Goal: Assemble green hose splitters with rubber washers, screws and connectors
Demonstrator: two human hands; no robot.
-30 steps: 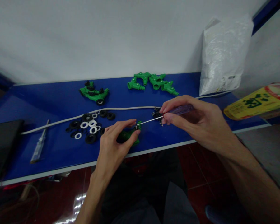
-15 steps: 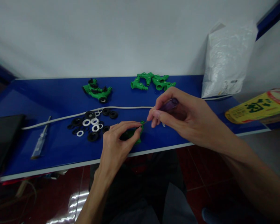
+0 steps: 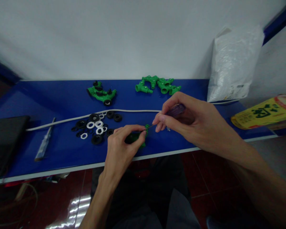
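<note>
Head: screwdriver (image 3: 177, 110) in right hand (image 3: 195, 122)

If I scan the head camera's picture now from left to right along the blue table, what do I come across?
Black flat object → clear-handled screwdriver → loose black and white rings → green piece → purple-handled screwdriver → white plastic bag → yellow package.

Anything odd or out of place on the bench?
Nothing looks spilled or damaged. The white cable seems untidy: it runs past loose rings and crosses the clear screwdriver near its tip. The left hand mostly hides its green fitting.
</note>
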